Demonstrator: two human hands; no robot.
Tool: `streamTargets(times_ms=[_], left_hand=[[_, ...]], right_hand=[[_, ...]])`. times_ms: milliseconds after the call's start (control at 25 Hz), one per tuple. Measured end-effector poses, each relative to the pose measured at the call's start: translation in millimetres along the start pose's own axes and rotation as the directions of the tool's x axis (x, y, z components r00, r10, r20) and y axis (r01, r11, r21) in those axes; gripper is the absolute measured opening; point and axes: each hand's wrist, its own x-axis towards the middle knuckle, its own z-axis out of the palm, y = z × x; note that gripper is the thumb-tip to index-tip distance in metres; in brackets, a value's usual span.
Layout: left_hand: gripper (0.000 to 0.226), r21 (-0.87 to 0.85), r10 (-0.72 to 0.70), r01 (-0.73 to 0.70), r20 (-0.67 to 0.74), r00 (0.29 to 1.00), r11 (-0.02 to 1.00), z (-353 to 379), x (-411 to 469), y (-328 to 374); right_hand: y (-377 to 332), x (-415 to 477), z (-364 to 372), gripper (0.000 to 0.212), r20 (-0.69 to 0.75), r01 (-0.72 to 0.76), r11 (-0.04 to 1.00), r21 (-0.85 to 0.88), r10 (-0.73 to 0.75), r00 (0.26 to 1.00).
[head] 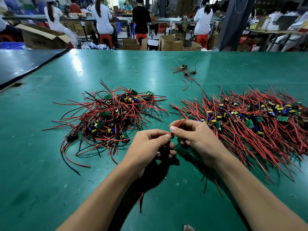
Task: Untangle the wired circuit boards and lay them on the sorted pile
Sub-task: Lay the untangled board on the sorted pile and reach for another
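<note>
Board [164,147] in left hand [146,147] mostly hidden behind curled fingers [158,136]; its red wires [183,120] disappear into right hand [196,135]. R of left hand, sorted pile [250,117] cut off by pic edge. Below it, wire ends [141,200] vanish under forearm [108,189]. Far beyond, tiny ring [136,71] on desk [41,164]: can't ID.

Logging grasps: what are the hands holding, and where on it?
Both pinch red wires: left hand at their near end, right hand just beyond.

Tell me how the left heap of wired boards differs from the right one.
The left heap is a rounded tangle, wires looping every way; the right heap is wider, its wires lying mostly parallel. Both hold red and black wires on small green boards.
</note>
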Motion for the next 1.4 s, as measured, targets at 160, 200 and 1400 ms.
streamTargets(times_ms=[160, 200, 1400], left_hand=[[0.012, -0.022, -0.030, 0.031, 0.027, 0.999, 0.999, -3.2, -1.7, 4.3], [0.011, -0.038, -0.038, 0.039, 0.035, 0.999, 0.999, -3.3, -1.9, 5.5], [0.008, 0.042, -0.065, 0.059, 0.155, 0.986, 0.997, -13.7, -1.2, 6.9]], right_hand=[[0.2, 1.9, -2.8, 0.018, -0.005, 0.004, 1.000, 0.001, -0.004, 1.000], [-1.0, 3.1, -4.6, 0.020, -0.033, 0.016, 1.000, 0.010, -0.016, 0.999], [-2.4, 4.8, -7.6, 0.040, -0.170, 0.102, 0.987, -0.124, -0.123, 0.978]])
